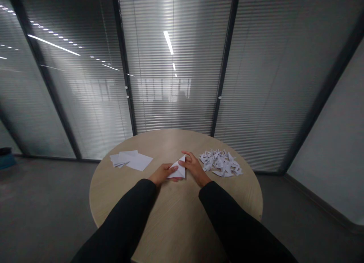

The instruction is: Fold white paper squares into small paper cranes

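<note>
Between my two hands is a piece of white paper, folded to a pointed, roughly triangular shape, over the middle of the table. My left hand grips its lower left side, thumb on top and fingers underneath. On the right edge, my right hand pinches the paper with the thumb in front, its index finger by the upper tip. A heap of folded white paper pieces with pointed ends lies just right of my right hand. Flat white paper sheets overlap in a loose stack to the left.
The round wooden table stands before a glass partition with blinds and dark frames. A white wall rises at the right. On the floor at far left is a blue object with a dark top.
</note>
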Tool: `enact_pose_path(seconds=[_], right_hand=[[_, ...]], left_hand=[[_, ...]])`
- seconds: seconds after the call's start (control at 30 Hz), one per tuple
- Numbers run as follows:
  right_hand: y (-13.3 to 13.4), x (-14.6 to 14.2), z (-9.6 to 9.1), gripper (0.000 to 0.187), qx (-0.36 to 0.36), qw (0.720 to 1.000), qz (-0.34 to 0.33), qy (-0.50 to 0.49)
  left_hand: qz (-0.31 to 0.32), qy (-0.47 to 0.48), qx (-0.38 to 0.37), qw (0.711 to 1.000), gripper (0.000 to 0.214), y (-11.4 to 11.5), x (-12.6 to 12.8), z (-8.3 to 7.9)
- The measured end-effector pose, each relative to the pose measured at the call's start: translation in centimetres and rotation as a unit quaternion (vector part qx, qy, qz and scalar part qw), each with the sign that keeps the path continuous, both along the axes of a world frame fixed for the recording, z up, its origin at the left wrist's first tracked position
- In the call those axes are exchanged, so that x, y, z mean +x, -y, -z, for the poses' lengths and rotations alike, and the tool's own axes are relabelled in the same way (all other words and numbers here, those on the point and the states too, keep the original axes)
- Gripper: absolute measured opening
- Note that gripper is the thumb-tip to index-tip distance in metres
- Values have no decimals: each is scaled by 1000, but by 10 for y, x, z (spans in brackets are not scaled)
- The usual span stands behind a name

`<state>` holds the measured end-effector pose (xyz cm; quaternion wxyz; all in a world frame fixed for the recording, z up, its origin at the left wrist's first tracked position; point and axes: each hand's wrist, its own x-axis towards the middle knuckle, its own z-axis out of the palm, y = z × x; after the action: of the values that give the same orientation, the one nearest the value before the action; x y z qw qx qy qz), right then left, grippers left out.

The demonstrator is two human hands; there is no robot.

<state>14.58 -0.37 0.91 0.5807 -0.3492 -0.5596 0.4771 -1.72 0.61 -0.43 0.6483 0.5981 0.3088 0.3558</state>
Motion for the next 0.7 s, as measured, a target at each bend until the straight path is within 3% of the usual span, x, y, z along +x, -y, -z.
enact_pose_path(seconds=[0.1, 0.3, 0.47, 0.7], right_hand=[[-4, 0, 5, 57, 16, 1000, -12, 10], [-9, 2, 10, 50, 40, 999, 19, 23], [-7, 2, 7, 51, 48, 998, 30, 35], [-4, 1, 3, 41, 40, 997, 42, 48]], left_hand=[[-5, -26, 33, 999, 53, 2, 0, -3], [-90, -53, 113, 988, 47, -1, -3, -7], [-141, -48, 117, 982, 44, -7, -5, -5], [-150, -63, 117, 980, 41, -7, -6, -3]])
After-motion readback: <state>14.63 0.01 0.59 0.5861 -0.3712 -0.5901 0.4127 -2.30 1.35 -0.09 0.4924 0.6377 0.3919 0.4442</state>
